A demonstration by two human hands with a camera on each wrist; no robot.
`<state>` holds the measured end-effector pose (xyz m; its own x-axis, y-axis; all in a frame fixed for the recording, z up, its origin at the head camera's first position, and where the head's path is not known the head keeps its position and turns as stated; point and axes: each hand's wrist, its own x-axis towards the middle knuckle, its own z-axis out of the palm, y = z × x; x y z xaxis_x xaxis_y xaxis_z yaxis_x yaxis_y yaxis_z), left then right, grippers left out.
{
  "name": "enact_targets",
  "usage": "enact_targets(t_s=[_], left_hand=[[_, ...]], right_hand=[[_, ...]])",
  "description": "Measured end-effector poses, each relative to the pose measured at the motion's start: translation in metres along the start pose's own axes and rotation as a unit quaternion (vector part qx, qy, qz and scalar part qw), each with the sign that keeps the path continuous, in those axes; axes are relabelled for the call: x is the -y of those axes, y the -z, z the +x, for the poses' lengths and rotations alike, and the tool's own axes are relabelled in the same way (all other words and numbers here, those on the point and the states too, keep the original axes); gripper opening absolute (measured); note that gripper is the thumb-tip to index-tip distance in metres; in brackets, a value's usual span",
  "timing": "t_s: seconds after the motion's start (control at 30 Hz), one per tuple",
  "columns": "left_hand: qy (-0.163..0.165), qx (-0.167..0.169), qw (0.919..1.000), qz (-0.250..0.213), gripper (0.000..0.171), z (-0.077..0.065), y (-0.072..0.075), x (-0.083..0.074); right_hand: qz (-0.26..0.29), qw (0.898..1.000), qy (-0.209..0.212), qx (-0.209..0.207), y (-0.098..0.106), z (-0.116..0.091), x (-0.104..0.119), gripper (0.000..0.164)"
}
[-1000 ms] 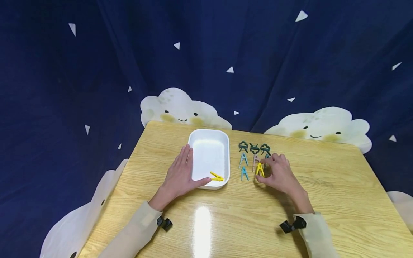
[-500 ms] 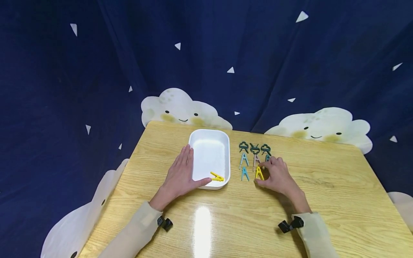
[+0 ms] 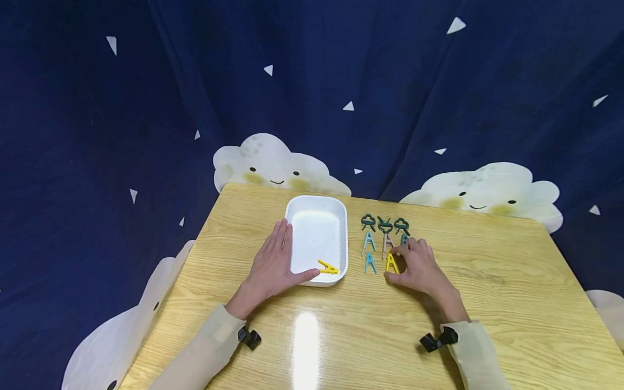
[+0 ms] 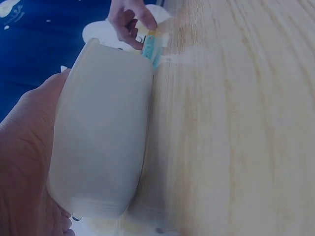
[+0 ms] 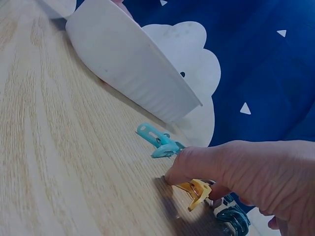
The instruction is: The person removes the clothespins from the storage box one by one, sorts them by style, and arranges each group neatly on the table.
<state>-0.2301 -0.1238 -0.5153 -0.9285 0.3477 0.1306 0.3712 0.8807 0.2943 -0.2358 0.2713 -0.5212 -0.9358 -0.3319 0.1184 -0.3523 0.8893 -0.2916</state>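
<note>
My right hand (image 3: 420,268) pinches a yellow clothespin (image 3: 391,263) between thumb and index finger, low over the table, right of a blue clothespin (image 3: 370,263). In the right wrist view this yellow clothespin (image 5: 197,191) shows beyond the thumb. My left hand (image 3: 274,265) rests against the left side of a white tray (image 3: 343,238), fingers straight and thumb stretched over its near rim. Another yellow clothespin (image 3: 329,267) lies inside the tray's near right corner. Behind the right hand sit a pink clothespin (image 3: 387,242) and a partly hidden teal one (image 3: 404,239).
A pale blue clothespin (image 3: 369,241) lies in the middle row. Three dark green clips (image 3: 385,225) form the back row. The wooden table (image 3: 370,336) ends behind them at a dark blue curtain (image 3: 312,97) printed with clouds.
My right hand has come slightly toward me with the yellow clothespin, which now sits a little lower and further left. In the last half second almost nothing moves. The left hand stays put.
</note>
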Motion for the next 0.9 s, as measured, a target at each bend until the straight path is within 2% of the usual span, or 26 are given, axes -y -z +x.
enact_targets(t_s=[0.23,0.4,0.53,0.73,0.9], left_hand=[[0.000,0.002,1.0000,0.002,0.139,-0.001,0.001,0.000],[-0.001,0.000,1.0000,0.001,0.138,0.000,0.001,0.001],[0.001,0.005,1.0000,-0.001,0.139,0.000,0.000,0.001],[0.000,0.000,1.0000,-0.005,0.138,0.001,0.001,0.001],[0.000,0.000,1.0000,-0.002,0.138,0.000,0.000,0.000]], right_hand=[[0.001,1.000,0.007,-0.018,0.004,0.000,0.004,0.064],[0.000,0.998,0.039,-0.054,0.010,0.002,0.015,0.067],[0.019,0.993,0.074,-0.086,0.012,0.003,0.031,0.058],[0.057,0.982,0.124,-0.134,0.016,0.009,0.061,0.043],[0.079,0.975,0.157,-0.138,0.016,0.021,0.087,0.029]])
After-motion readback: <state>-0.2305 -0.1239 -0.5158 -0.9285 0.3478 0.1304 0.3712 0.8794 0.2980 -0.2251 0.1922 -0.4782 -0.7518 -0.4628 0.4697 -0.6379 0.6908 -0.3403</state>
